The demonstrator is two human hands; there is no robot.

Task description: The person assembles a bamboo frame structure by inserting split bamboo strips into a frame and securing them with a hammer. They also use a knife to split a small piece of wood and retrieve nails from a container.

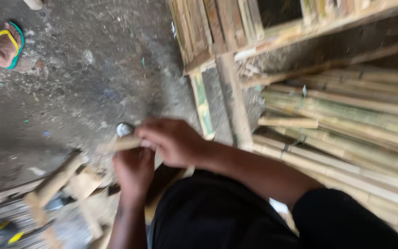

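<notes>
My right hand (171,140) is closed around a short pale bamboo piece (116,144) that sticks out to the left. A small grey metal head (125,129), perhaps of a tool, shows just above that piece. Below it, my left hand (133,173) is curled with its fingers pointing up toward the bamboo piece; what it grips is blurred. Both hands hover over the dirt floor (93,78), above my black-clad lap (217,212).
A stack of long bamboo slats (346,124) lies at the right under a bamboo frame (236,32). Cut bamboo offcuts (56,184) litter the lower left. Another person's foot in a yellow-green sandal (6,46) stands at the upper left.
</notes>
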